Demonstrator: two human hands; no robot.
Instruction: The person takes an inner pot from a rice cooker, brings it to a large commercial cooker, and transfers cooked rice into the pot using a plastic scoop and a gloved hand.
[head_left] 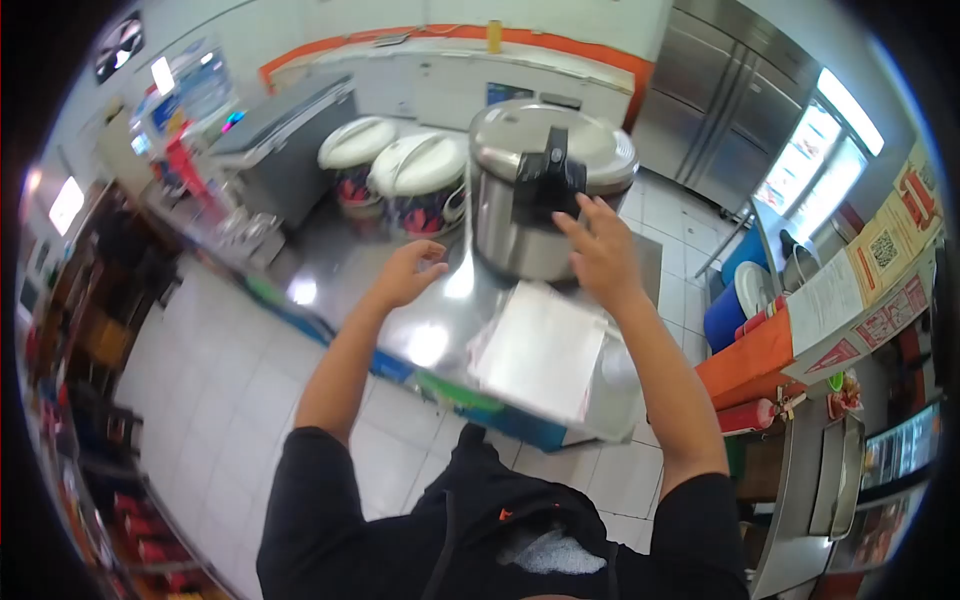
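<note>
A large stainless-steel electric cooker (490, 215) stands on the metal counter (385, 320), its lid closed, with a black latch (550, 165) at the front. My right hand (603, 250) is at the cooker's front right, just below the latch, with fingers spread. Whether its fingertips touch the cooker I cannot tell. My left hand (411, 273) hovers over the counter left of the cooker, its fingers loosely bent and nothing between them. A stack of white paper sheets (545, 350) lies on the counter before the cooker.
Two patterned tubs with white lids (420, 165) (356, 142) stand left of the cooker. A grey chest (285, 130) is behind them. To the right are an orange-edged partition (745, 355), a blue barrel (728, 320) and a fire extinguisher (745, 416). Steel refrigerators (715, 95) line the back.
</note>
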